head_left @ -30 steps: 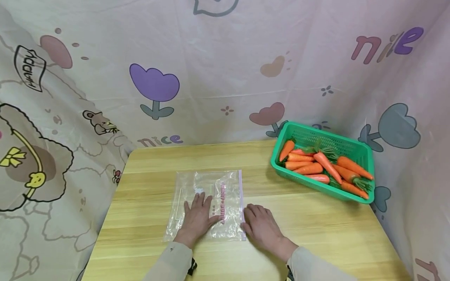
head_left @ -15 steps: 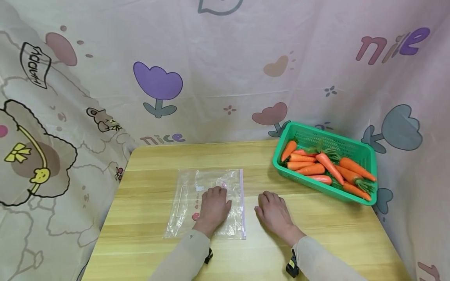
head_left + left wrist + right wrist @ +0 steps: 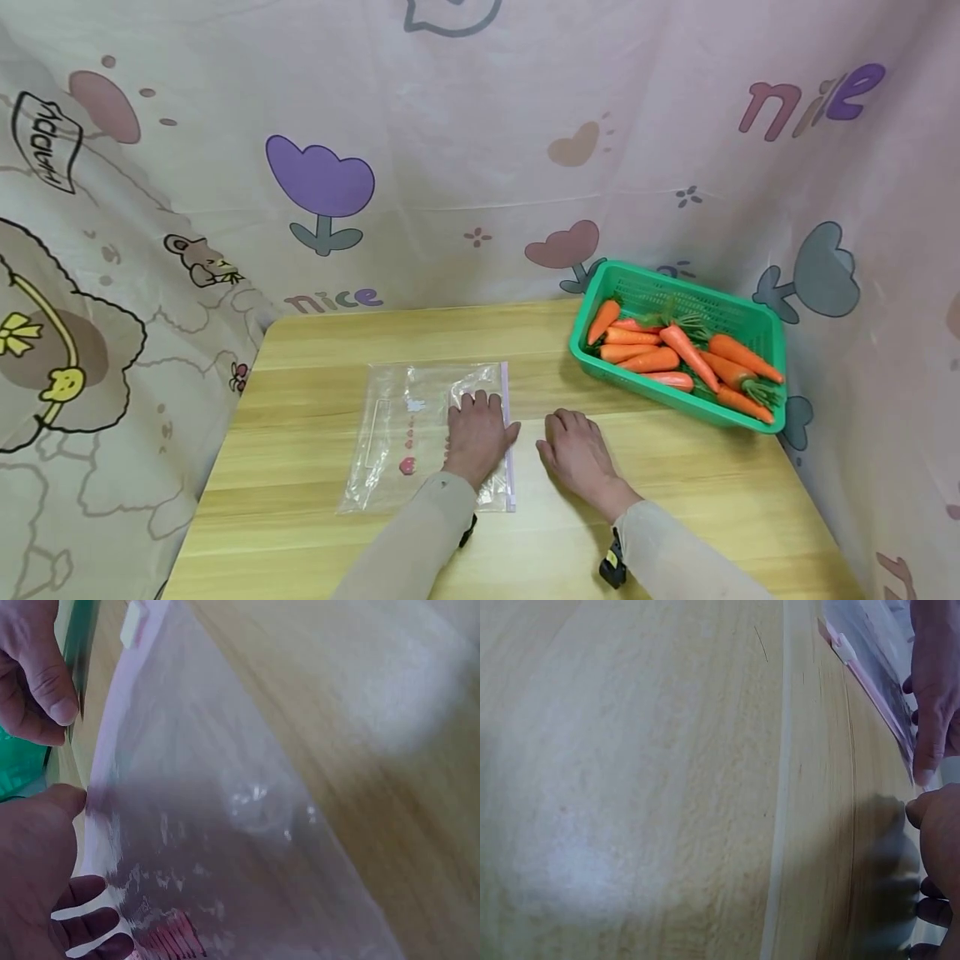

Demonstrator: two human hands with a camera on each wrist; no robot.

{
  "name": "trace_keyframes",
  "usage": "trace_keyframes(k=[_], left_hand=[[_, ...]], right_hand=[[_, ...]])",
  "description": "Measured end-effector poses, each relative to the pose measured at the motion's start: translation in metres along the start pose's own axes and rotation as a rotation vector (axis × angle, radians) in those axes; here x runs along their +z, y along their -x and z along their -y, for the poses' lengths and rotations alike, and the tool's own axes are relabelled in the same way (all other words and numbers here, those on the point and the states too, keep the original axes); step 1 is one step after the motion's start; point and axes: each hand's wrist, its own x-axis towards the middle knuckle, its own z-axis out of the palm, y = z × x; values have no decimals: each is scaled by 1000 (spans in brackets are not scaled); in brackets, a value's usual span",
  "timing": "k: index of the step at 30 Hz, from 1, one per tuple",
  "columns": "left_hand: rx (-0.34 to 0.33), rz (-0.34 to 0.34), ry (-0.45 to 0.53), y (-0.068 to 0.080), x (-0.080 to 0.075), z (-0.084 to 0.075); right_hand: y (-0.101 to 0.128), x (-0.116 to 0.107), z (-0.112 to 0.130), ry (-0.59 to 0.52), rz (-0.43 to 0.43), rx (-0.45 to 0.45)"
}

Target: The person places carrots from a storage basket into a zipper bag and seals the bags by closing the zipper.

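Observation:
A clear plastic zip bag point(image 3: 390, 442) lies flat on the wooden table, with small pink prints and a pale purple zip strip along its right side. On the bag's right part rests my left hand point(image 3: 477, 435), palm down, its thumb reaching over the strip. In the left wrist view that thumb touches the strip, and a white slider point(image 3: 135, 624) sits at the strip's end. My right hand point(image 3: 580, 457) rests on the table just right of the bag, fingers loosely bent and holding nothing. A gap separates it from the strip in the head view.
A green plastic basket point(image 3: 645, 390) stands at the back right of the table point(image 3: 315, 342), holding several orange carrots point(image 3: 690, 357) with green tops. A printed cloth point(image 3: 450, 167) hangs behind the table and at both sides.
My left hand has slid right across the bag, from its middle to near the zip strip. The right hand has drawn away from the strip to the right. The bag stays flat.

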Motion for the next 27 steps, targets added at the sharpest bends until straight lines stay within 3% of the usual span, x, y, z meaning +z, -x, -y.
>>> trace_keyframes(k=[7, 13, 20, 27], left_hand=[[0, -11, -7, -4, 3, 0], [-18, 44, 42, -6, -6, -3], [-36, 59, 72, -6, -13, -7], [7, -23, 22, 1, -40, -7]], right_hand=[[0, 2, -2, 1, -9, 4], [1, 4, -4, 0, -27, 3], [0, 4, -2, -17, -32, 16], [-15, -9, 14, -109, -53, 69]])
